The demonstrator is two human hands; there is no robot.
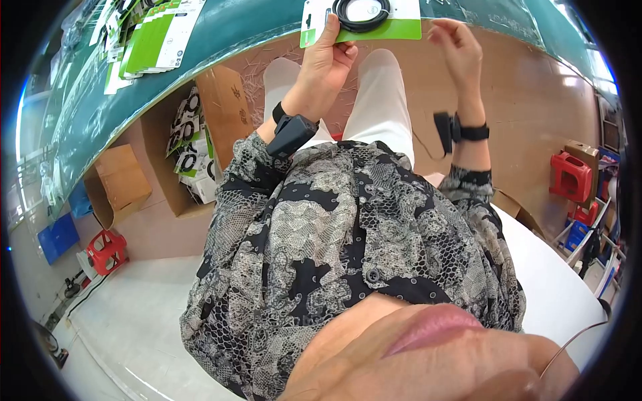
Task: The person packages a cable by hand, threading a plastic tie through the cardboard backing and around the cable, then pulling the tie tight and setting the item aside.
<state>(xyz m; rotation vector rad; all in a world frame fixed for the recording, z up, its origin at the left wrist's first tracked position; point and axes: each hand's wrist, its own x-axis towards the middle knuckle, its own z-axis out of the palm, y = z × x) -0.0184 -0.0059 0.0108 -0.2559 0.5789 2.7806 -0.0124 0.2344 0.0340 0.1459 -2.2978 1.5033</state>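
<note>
My left hand (324, 63) grips the left part of a white and green backing card (403, 29), thumb on top and fingers curled beneath. On the card lies a coiled black cable (364, 27), its upper part cut off by the picture's edge. Just right of the card, my right hand (460, 53) is raised with its fingers bent together in a loose pinch. Whatever it may hold is too small to make out. The card is at the near edge of the green-topped table (261, 40).
Stacked green and white cards (157, 40) lie on the table's left. Below, an open cardboard box (224, 100) holds several carded cables (190, 144), beside a smaller carton (120, 180). Red stools (107, 250) stand at both sides. White scraps litter the floor.
</note>
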